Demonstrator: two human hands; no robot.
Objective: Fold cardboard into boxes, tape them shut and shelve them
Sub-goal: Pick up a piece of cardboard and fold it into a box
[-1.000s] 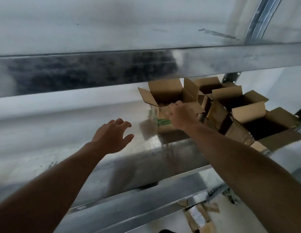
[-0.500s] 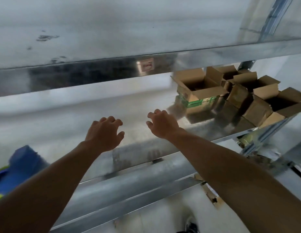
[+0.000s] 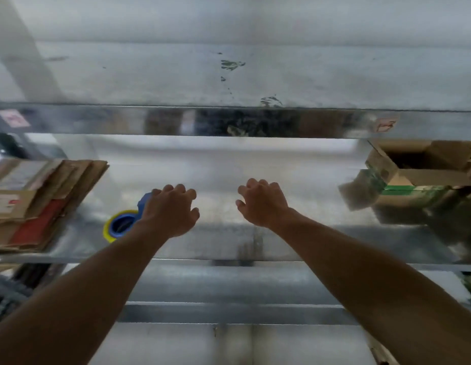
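Both my arms reach over a shiny metal shelf (image 3: 229, 243). My left hand (image 3: 168, 210) hovers with loosely curled fingers and holds nothing; it partly hides a blue tape dispenser with a yellow-rimmed roll (image 3: 121, 225) lying on the shelf. My right hand (image 3: 263, 202) hangs empty over bare metal, fingers loosely curled. A stack of flat cardboard sheets (image 3: 42, 204) lies at the shelf's left end. An open folded box (image 3: 418, 177) with green tape on its side stands at the right end, well away from my right hand.
An upper metal shelf (image 3: 229, 122) with a reflective front lip runs across just above my hands. A lower shelf beam (image 3: 229, 312) crosses beneath my forearms. Dark items (image 3: 8, 293) sit low at the left.
My view has swung left: the open boxes slid to the right edge, and the flat cardboard stack and tape dispenser came into sight. My right hand has left the box; both hands hover empty.
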